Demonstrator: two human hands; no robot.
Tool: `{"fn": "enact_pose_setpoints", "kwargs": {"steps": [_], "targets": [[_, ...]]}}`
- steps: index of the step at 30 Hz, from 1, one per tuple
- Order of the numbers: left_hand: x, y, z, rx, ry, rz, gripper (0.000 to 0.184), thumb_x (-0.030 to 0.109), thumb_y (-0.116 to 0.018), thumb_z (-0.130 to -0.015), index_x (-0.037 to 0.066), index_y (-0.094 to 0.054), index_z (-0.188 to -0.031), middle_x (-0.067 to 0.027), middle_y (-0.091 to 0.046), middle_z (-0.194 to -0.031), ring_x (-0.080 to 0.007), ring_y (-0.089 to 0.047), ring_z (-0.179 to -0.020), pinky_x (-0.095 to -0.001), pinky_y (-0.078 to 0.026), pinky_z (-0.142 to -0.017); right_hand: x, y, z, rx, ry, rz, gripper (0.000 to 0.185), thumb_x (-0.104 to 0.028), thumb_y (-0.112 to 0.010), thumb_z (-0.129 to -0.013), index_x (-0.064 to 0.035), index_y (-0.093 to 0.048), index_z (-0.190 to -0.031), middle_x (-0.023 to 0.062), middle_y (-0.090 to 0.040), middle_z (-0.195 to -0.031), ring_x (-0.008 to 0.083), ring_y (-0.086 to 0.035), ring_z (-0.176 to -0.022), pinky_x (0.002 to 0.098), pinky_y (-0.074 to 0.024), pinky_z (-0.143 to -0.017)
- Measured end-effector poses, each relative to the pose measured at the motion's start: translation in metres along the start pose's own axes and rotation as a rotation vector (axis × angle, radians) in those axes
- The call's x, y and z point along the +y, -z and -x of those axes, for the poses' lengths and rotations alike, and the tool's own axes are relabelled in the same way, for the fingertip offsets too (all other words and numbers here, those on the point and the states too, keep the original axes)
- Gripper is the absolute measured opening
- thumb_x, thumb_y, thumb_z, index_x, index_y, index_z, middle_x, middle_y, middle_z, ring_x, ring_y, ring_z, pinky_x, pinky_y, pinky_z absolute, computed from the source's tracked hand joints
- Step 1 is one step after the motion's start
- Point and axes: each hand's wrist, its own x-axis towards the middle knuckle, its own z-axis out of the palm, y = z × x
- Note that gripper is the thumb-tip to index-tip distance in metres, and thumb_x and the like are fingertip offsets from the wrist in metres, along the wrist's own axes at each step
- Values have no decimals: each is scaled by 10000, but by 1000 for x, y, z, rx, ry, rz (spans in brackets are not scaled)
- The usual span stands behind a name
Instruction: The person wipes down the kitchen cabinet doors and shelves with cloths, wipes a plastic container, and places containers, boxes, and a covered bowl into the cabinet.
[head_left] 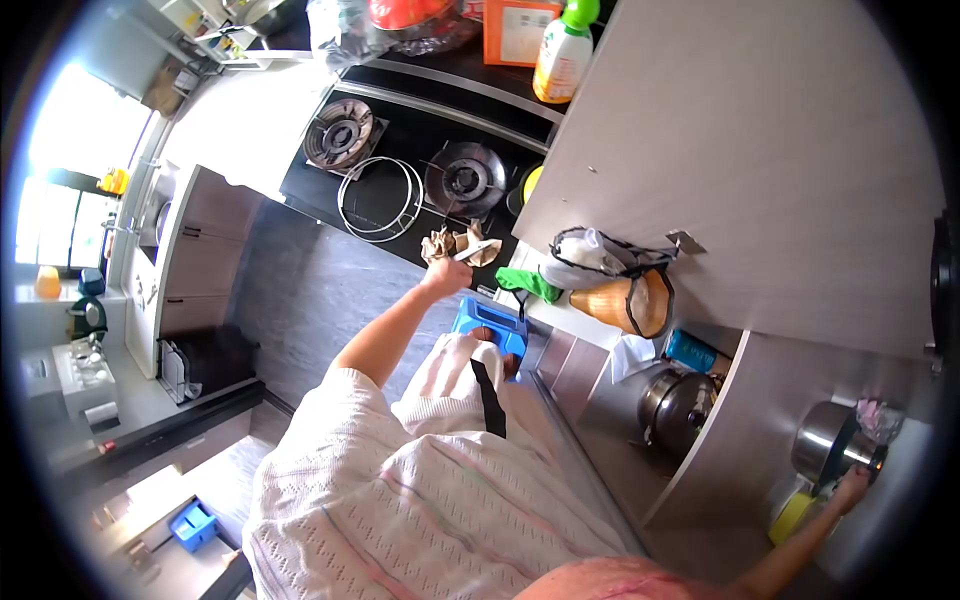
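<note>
My left hand (448,278) is closed at the front edge of the black gas stove (395,140), gripping crumpled brown paper (438,245). More of the paper and a pale flat strip (477,250) lie against it. Far to the right, my right hand (852,488) reaches into a cabinet, its fingers closed round a small shiny metal container (862,455). That container is beside a large steel pot (828,440) and a clear plastic bag (880,420).
A wire ring (380,200) lies between two burners. Mesh bags (625,300) hang near a grey cabinet door (740,150). A lidded pot (680,410) sits in the lower cabinet. Below my left hand is a blue stool (490,320). A spray bottle (565,60) stands behind the stove.
</note>
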Motion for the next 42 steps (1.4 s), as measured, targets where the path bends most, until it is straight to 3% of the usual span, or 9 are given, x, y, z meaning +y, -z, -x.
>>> {"fn": "enact_pose_setpoints", "kwargs": {"steps": [5, 15, 17, 20, 24, 30, 36, 39, 42], "targets": [[24, 129, -24, 246, 164, 1124, 247, 205, -596, -799, 37, -623, -978, -94, -648, -764, -204, -634, -662, -305, -506, -561, -41, -42, 29, 41, 24, -79, 212, -257, -599, -786, -74, -627, -889, 139, -654, -866, 326, -619, -825, 412, -469, -747], [34, 314, -139, 518, -2, 1365, 260, 174, -478, -913, -7, -468, -1100, -205, -627, -897, -308, -645, -786, -376, -550, -661, -119, -51, 137, -253, 75, -74, 227, -216, -545, -839, -54, -607, -986, 122, -631, -927, 248, -608, -862, 351, -465, -785], [39, 328, -157, 584, 1, 1418, 282, 155, -439, -919, -23, -401, -1134, -240, -612, -924, -348, -639, -792, -395, -552, -660, -94, -91, 140, -141, 297, -11, 271, -224, -464, -891, -47, -553, -1076, 107, -601, -996, 227, -590, -897, 324, -461, -808], [44, 345, -178, 636, 18, 1445, 310, 156, -403, -921, -38, -363, -1160, -262, -596, -963, -368, -638, -800, -414, -554, -664, -40, -166, 132, 746, 908, 891, 340, -238, -343, -970, -36, -471, -1212, 84, -556, -1100, 195, -563, -951, 284, -454, -843], [47, 358, -197, 656, 19, 1483, 344, 169, -398, -904, -104, -414, -1114, -271, -600, -875, -362, -644, -701, -392, -561, -579, -26, -190, 142, 353, 910, 252, 331, -224, -362, -963, -29, -483, -1201, 110, -556, -1100, 192, -551, -976, 294, -446, -859], [49, 372, -203, 606, 104, 1451, 329, 83, -368, -856, -131, -426, -1100, -284, -594, -863, -374, -644, -679, -395, -569, -558, -56, -166, 158, 813, 1151, 1447, 415, -244, -384, -961, -42, -369, -1323, 116, -445, -1302, 219, -453, -1175, 347, -331, -1012], [33, 366, -219, 584, 51, 1494, 317, 94, -424, -884, -108, -420, -1128, -299, -567, -938, -392, -634, -750, -413, -572, -621, -56, -176, 167, 792, 1093, 1370, 413, -240, -384, -962, -32, -379, -1319, 114, -440, -1313, 209, -449, -1182, 335, -329, -1014], [33, 365, -220, 593, 46, 1532, 313, 86, -440, -893, -88, -418, -1152, -294, -558, -981, -402, -630, -797, -422, -574, -659, -111, -110, 195, -110, 700, -136, 205, -196, -507, -876, -47, -605, -975, 151, -591, -938, 267, -570, -880, 383, -453, -794], [41, 370, -214, 599, 86, 1531, 308, 72, -459, -884, -88, -427, -1145, -278, -562, -973, -396, -631, -792, -413, -577, -638, -114, -115, 193, -106, 726, 42, 164, -167, -514, -858, -55, -616, -921, 145, -596, -891, 281, -572, -849, 390, -456, -760]]}}
